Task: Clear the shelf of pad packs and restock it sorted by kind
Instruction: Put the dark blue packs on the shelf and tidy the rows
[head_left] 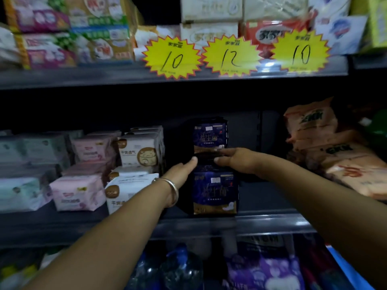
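Two dark blue pad packs stand stacked on the middle shelf (pixel 261 218). The lower dark blue pack (pixel 214 193) stands at the shelf's front. The upper dark blue pack (pixel 209 136) sits on it, further back. My left hand (pixel 182 172), with a bangle at the wrist, holds the left side of the upper pack at its base. My right hand (pixel 234 159) holds the same pack from the right, fingers across its lower front. White packs (pixel 137 152), pink packs (pixel 78 193) and pale green packs (pixel 23 191) stand in rows to the left.
Orange bags (pixel 335 155) lie piled at the right of the same shelf. Above, a shelf holds boxed goods behind three yellow star price tags (pixel 231 56). Below are water bottles (pixel 180 268) and purple packs (pixel 266 273).
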